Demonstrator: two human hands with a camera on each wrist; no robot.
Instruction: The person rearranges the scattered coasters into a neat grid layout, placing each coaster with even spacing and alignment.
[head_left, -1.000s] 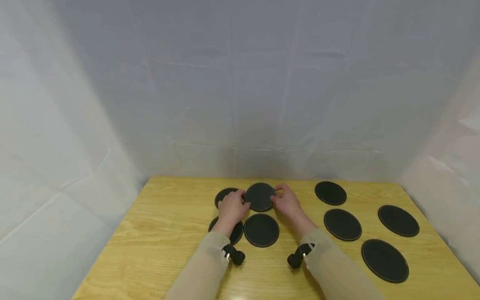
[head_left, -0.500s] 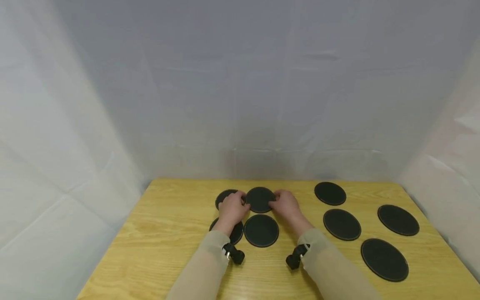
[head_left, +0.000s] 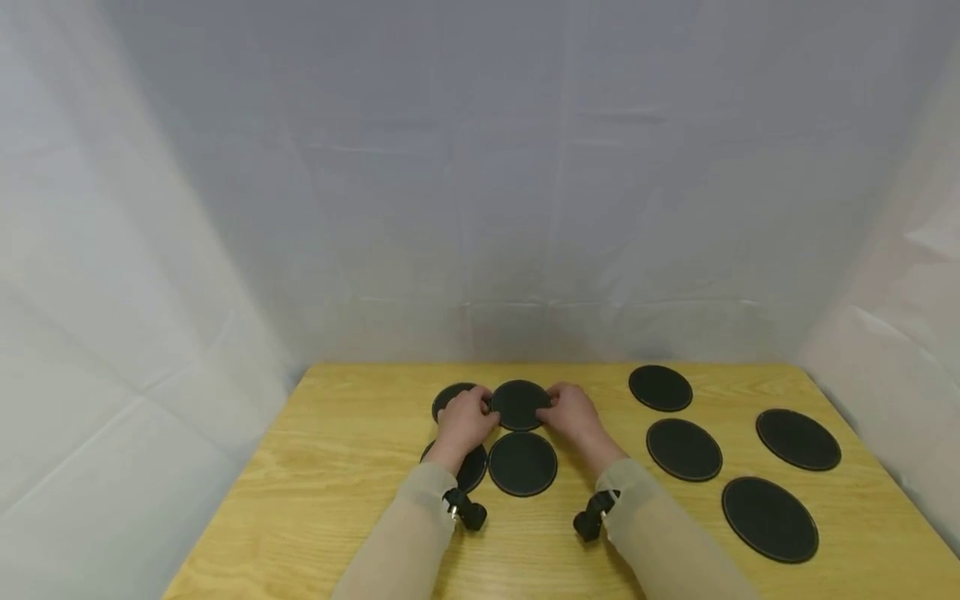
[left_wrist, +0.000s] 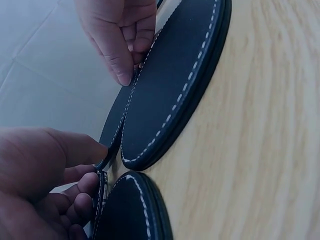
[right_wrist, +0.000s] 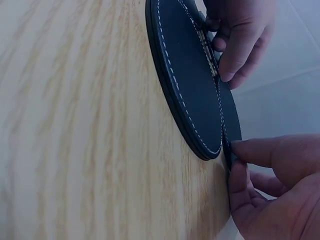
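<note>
Black round leather coaster (head_left: 518,403) with white edge stitching sits far-centre on the wooden table (head_left: 337,467), pinched at opposite rims by the left hand (head_left: 465,421) and right hand (head_left: 573,414). It looks light, thin, slightly flexible; edges suit gripping.

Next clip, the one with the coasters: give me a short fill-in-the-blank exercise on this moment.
1. Both hands grip one black round coaster by its ____ edges.
2. The coasters' rims carry ____ stitching.
3. To the right hand's side, ____ more coasters lie apart from one another on the wooden table.
4. The left hand partly covers a coaster at the ____ end of the back row.

Missing words: opposite; white; four; left
</note>
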